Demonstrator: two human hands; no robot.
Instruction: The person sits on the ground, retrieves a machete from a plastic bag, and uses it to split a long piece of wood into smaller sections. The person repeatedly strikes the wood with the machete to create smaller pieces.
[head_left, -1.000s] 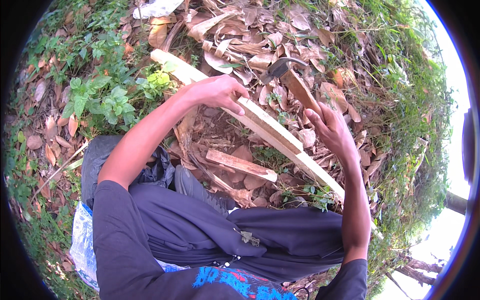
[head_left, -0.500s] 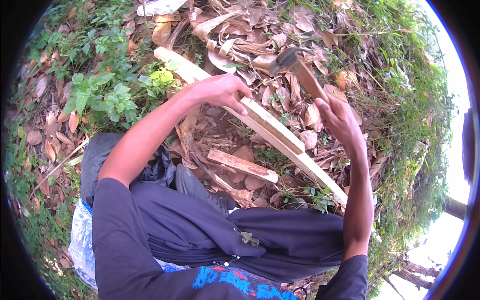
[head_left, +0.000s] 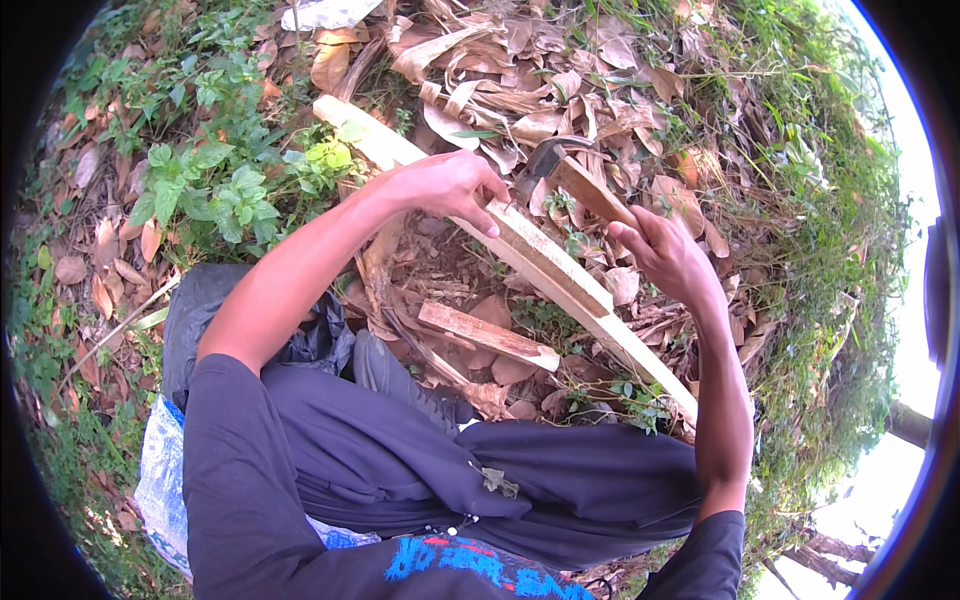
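Note:
Across the ground in front of me lies a long pale wooden plank (head_left: pixel 368 135), slanting from upper left to lower right. On its middle sits a shorter wooden strip (head_left: pixel 555 258). My left hand (head_left: pixel 452 188) bends over the plank, thumb and forefinger closed about the strip's upper end; whether anything small is between the fingertips is hidden. My right hand (head_left: pixel 672 255) grips a claw hammer (head_left: pixel 592 190) by its wooden handle. The dark hammer head hangs just beyond my left fingertips, apart from the wood.
A loose wood offcut (head_left: pixel 488 335) lies between the plank and my legs. Dry leaves (head_left: pixel 480 70) cover the ground, with green plants (head_left: pixel 225 190) at the left. A dark plastic bag (head_left: pixel 310 335) sits by my left knee. Grass (head_left: pixel 830 230) grows at the right.
My right hand has brought the hammer down and to the left, its head now closer to my left hand. The left hand keeps its place on the wood.

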